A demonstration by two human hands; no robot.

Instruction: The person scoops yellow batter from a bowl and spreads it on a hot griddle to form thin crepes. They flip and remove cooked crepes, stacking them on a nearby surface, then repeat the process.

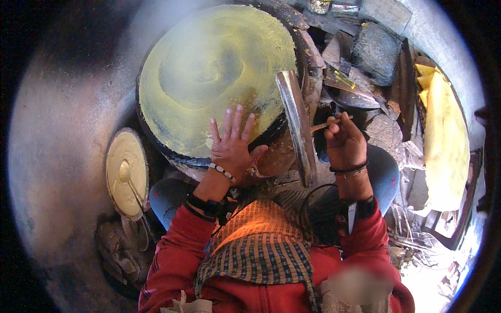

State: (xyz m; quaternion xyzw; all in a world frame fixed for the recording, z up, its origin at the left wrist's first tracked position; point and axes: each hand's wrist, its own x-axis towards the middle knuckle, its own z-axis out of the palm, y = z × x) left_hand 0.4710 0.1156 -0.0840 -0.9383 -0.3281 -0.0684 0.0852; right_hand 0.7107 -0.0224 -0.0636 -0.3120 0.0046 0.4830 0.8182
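Note:
Before me is a large round griddle [145, 129] with a dark rim, its top covered by a thin yellow layer of batter [188, 113] marked with swirls. My left hand [235, 146] reaches over the griddle's near edge, palm down and fingers spread, holding nothing. Whether it touches the surface I cannot tell. In my right hand [346, 143], to the right of the griddle, is the thin stick handle of a wooden spreader [296, 125]. The spreader's long curved head tilts at the griddle's right edge, its upper end overlapping the rim in view.
A bowl [108, 172] of pale batter, with a ladle [124, 171] in it, stands at left. Folded yellow flatbreads [446, 144] lie at far right. Stone blocks [375, 53] and wood scraps crowd the right side. Haze hangs over the griddle's far left.

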